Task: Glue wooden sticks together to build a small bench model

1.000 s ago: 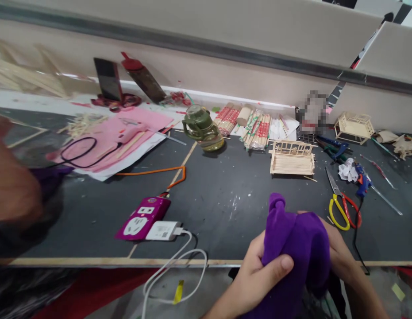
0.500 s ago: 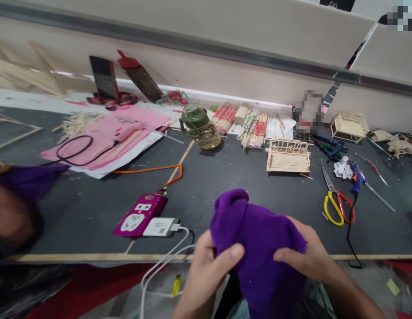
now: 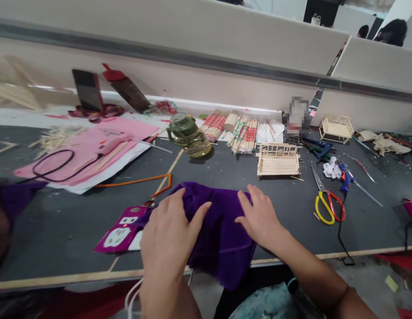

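A purple cloth (image 3: 222, 230) lies on the dark table's front edge, with its lower part hanging over. My left hand (image 3: 169, 230) rests on the cloth's left side, thumb stretched away from the fingers. On the cloth's right edge is my right hand (image 3: 260, 217), its fingers spread and laid on the fabric. Just left of the cloth sits a magenta power strip (image 3: 121, 232); the cloth and my left hand cover part of it and the white adapter (image 3: 136, 241) plugged in there. Beyond the cloth stands a small bench made of thin wooden sticks (image 3: 279, 161).
Scissors (image 3: 323, 199), a blue glue gun (image 3: 347, 177) and crumpled paper (image 3: 332, 167) lie at right. A green-lidded jug (image 3: 189, 135) and packs of chopsticks (image 3: 244, 135) stand behind. Pink sheets (image 3: 82, 155) lie left. Another person's arm (image 3: 0, 226) shows at the left edge.
The purple cloth has gone from being held up in both hands to lying spread on the table edge. Both hands have moved forward and opened. The view has shifted slightly right.
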The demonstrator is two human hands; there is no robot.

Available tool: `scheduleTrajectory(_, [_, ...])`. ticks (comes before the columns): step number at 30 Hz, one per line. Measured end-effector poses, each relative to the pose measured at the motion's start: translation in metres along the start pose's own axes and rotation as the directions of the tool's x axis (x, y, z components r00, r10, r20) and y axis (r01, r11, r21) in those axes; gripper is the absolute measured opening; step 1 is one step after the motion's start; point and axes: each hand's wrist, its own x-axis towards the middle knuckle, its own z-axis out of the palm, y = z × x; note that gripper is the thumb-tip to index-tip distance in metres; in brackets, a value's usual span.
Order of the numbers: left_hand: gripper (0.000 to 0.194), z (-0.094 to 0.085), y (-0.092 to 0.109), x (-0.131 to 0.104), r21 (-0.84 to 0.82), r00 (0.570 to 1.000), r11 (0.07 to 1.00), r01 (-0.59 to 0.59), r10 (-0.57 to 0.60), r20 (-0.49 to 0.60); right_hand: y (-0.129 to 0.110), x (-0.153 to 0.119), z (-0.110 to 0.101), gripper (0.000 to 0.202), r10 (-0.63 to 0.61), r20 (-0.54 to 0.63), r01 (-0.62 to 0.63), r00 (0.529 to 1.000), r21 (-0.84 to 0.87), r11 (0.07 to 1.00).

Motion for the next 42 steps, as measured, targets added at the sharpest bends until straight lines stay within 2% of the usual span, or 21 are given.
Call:
scheduleTrajectory(1, [0.06, 0.003, 0.002, 0.0, -0.03, 0.998, 0.998, -0.057, 0.056, -0.015, -0.004, -0.002, 0.004, 0.067, -0.088, 0.028, 0.09, 0.996, -0.055, 0.994])
scheduleTrajectory(3, [0.057, 0.002, 0.015, 0.004, -0.125, 0.988, 0.981, -0.151, 0.146, -0.047, -0.011, -0.006, 0.011, 0.062, -0.253, 0.153, 0.269, 0.955, -0.095, 0.959])
scheduleTrajectory(6, [0.047, -0.008, 0.054, 0.026, -0.298, 0.946, 0.901, -0.314, 0.322, -0.023, -0.013, -0.007, 0.007, 0.047, -0.37, 0.282, 0.409, 0.885, -0.092, 0.908])
scheduleTrajectory(8, [0.038, -0.009, 0.085, 0.049, -0.479, 0.904, 0.797, -0.368, 0.427, 0.017, -0.007, -0.003, -0.009, 0.037, -0.423, 0.284, 0.455, 0.861, -0.055, 0.889])
scheduleTrajectory(9, [0.033, -0.006, 0.099, 0.061, -0.587, 0.884, 0.729, -0.353, 0.466, 0.047, -0.001, 0.001, -0.02, 0.034, -0.441, 0.28, 0.467, 0.853, -0.027, 0.884])
scheduleTrajectory(10, [0.029, -0.001, 0.112, 0.072, -0.688, 0.861, 0.651, -0.319, 0.503, 0.078, 0.005, 0.005, -0.033, 0.031, -0.429, 0.249, 0.451, 0.868, -0.032, 0.892])
scheduleTrajectory(13, [0.023, 0.023, 0.134, 0.092, -0.861, 0.757, 0.458, -0.223, 0.637, 0.143, 0.026, 0.016, -0.069, 0.028, -0.296, 0.098, 0.308, 0.95, -0.162, 0.937])
scheduleTrajectory(14, [0.02, 0.032, 0.137, 0.095, -0.89, 0.726, 0.403, -0.214, 0.675, 0.131, 0.034, 0.018, -0.078, 0.027, -0.246, 0.041, 0.249, 0.968, -0.207, 0.946])
scheduleTrajectory(16, [0.018, 0.048, 0.135, 0.094, -0.929, 0.599, 0.283, -0.238, 0.796, 0.089, 0.047, 0.019, -0.088, 0.027, -0.223, -0.019, 0.212, 0.975, -0.243, 0.947])
scheduleTrajectory(17, [0.019, 0.055, 0.132, 0.093, -0.947, 0.555, 0.221, -0.234, 0.83, 0.057, 0.053, 0.018, -0.09, 0.026, -0.244, -0.025, 0.231, 0.969, -0.241, 0.942])
scheduleTrajectory(19, [0.021, 0.064, 0.124, 0.091, -0.971, 0.525, 0.15, -0.184, 0.851, 0.032, 0.062, 0.015, -0.09, 0.022, -0.317, -0.026, 0.303, 0.948, -0.221, 0.927])
scheduleTrajectory(22, [0.024, 0.072, 0.113, 0.089, -0.99, 0.541, 0.102, -0.097, 0.84, 0.033, 0.064, 0.015, -0.088, 0.02, -0.441, -0.028, 0.43, 0.897, -0.176, 0.885])
scheduleTrajectory(24, [0.026, 0.076, 0.107, 0.089, -0.996, 0.574, 0.078, -0.034, 0.817, 0.045, 0.06, 0.019, -0.088, 0.024, -0.521, -0.011, 0.517, 0.853, -0.112, 0.849])
scheduleTrajectory(26, [0.025, 0.079, 0.103, 0.089, -0.998, 0.619, 0.057, 0.035, 0.783, 0.066, 0.053, 0.024, -0.088, 0.028, -0.559, 0.016, 0.558, 0.829, -0.065, 0.827])
scheduleTrajectory(29, [0.02, 0.082, 0.099, 0.088, -0.994, 0.682, 0.059, 0.09, 0.723, 0.105, 0.045, 0.032, -0.09, 0.025, -0.542, 0.059, 0.545, 0.839, -0.079, 0.835])
scheduleTrajectory(32, [0.021, 0.086, 0.097, 0.088, -0.994, 0.759, 0.079, 0.077, 0.642, 0.109, 0.041, 0.036, -0.092, 0.02, -0.502, 0.072, 0.507, 0.862, -0.092, 0.857])
scheduleTrajectory(35, [0.029, 0.092, 0.096, 0.088, -0.994, 0.864, 0.055, 0.097, 0.491, 0.111, 0.039, 0.037, -0.091, 0.017, -0.498, 0.07, 0.502, 0.864, -0.063, 0.863])
scheduleTrajectory(37, [0.035, 0.098, 0.096, 0.089, -0.987, 0.913, 0.015, 0.159, 0.378, 0.153, 0.038, 0.037, -0.09, 0.018, -0.487, 0.072, 0.491, 0.871, -0.087, 0.867])
scheduleTrajectory(40, [0.041, 0.101, 0.096, 0.092, -0.968, 0.939, -0.069, 0.239, 0.269, 0.213, 0.039, 0.038, -0.087, 0.018, -0.408, 0.041, 0.405, 0.912, -0.242, 0.881])
scheduleTrajectory(42, [0.045, 0.101, 0.095, 0.093, -0.965, 0.947, -0.12, 0.233, 0.254, 0.197, 0.043, 0.039, -0.083, 0.019, -0.383, 0.001, 0.359, 0.924, -0.354, 0.864])
